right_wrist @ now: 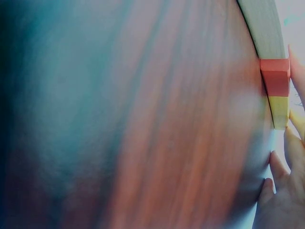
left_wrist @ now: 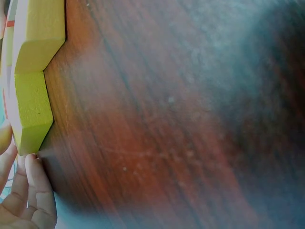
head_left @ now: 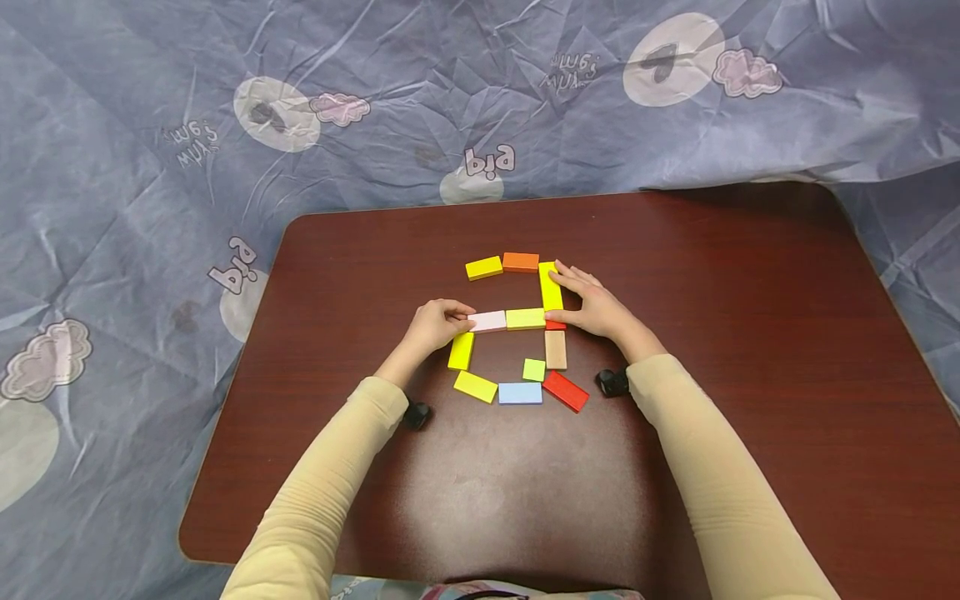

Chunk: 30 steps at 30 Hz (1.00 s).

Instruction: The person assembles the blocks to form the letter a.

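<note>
In the head view, my left hand (head_left: 435,325) pinches the left end of a pale pink block (head_left: 487,322) between thumb and fingers. Right of that block lies a light yellow block (head_left: 525,319). My right hand (head_left: 600,310) has its fingers stretched over a yellow block (head_left: 551,292), and its thumb touches the spot where the light yellow block meets a mostly covered red block (head_left: 556,326). The left wrist view shows fingertips at the end of a yellow block (left_wrist: 33,102). In the right wrist view, fingers are beside the red block (right_wrist: 275,76).
An orange block (head_left: 521,262) and a yellow block (head_left: 483,267) lie at the far side. Nearer are a tan block (head_left: 556,350), a small green block (head_left: 534,370), a blue block (head_left: 520,393), a red block (head_left: 566,392) and two yellow blocks (head_left: 476,387). All rest on a brown table (head_left: 720,275).
</note>
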Each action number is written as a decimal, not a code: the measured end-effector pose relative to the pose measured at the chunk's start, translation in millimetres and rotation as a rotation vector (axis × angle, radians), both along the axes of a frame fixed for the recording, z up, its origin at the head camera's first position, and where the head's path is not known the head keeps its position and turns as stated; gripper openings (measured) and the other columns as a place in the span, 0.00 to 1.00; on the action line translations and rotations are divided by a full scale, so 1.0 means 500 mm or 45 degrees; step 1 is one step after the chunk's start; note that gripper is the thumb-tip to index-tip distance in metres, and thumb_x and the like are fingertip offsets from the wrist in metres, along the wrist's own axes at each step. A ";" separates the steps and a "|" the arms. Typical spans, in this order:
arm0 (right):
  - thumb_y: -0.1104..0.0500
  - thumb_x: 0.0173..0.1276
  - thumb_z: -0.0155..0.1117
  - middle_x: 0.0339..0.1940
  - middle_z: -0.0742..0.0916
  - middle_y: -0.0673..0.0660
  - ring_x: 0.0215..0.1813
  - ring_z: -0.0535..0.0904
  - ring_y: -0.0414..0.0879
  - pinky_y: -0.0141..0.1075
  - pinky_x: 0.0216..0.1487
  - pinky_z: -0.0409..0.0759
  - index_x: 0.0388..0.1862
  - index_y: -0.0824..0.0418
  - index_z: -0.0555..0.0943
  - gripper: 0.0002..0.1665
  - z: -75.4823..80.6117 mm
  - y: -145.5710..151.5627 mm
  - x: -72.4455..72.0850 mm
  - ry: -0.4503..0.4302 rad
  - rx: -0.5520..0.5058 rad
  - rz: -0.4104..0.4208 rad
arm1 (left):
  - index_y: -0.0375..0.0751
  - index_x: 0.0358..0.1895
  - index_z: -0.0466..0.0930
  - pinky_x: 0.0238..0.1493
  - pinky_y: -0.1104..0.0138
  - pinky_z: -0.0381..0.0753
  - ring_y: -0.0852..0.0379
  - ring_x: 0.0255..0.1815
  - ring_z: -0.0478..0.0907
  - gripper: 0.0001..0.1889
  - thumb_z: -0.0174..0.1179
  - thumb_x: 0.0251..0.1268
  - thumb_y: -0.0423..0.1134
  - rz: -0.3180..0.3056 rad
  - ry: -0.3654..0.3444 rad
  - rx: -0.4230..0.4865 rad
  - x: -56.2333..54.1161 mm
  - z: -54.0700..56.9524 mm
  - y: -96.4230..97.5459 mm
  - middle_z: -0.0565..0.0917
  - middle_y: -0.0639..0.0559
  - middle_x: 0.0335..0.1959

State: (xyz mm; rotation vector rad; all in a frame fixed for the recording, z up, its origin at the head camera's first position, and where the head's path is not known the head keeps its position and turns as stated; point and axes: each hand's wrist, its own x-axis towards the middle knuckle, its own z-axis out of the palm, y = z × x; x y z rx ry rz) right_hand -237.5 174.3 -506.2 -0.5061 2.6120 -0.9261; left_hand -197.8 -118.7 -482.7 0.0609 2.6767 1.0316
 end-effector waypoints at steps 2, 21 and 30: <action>0.43 0.64 0.69 0.83 0.52 0.50 0.82 0.44 0.57 0.60 0.77 0.47 0.79 0.55 0.58 0.50 -0.001 0.000 -0.001 0.003 0.000 0.000 | 0.42 0.49 0.87 0.36 0.73 0.76 0.55 0.35 0.79 0.12 0.66 0.64 0.40 0.002 -0.002 0.007 0.000 -0.001 -0.001 0.86 0.47 0.39; 0.44 0.63 0.70 0.83 0.52 0.50 0.82 0.44 0.56 0.59 0.77 0.47 0.79 0.55 0.58 0.50 0.004 -0.004 0.000 0.009 0.016 -0.007 | 0.43 0.49 0.87 0.39 0.71 0.78 0.54 0.37 0.81 0.12 0.67 0.64 0.41 0.030 -0.032 0.035 -0.004 -0.004 -0.005 0.86 0.47 0.39; 0.44 0.64 0.70 0.83 0.53 0.51 0.82 0.44 0.57 0.58 0.78 0.44 0.79 0.56 0.58 0.51 -0.002 -0.005 0.001 0.026 0.007 0.006 | 0.43 0.49 0.87 0.41 0.69 0.80 0.53 0.39 0.82 0.13 0.68 0.63 0.41 0.044 -0.046 0.058 -0.004 -0.009 -0.007 0.87 0.46 0.40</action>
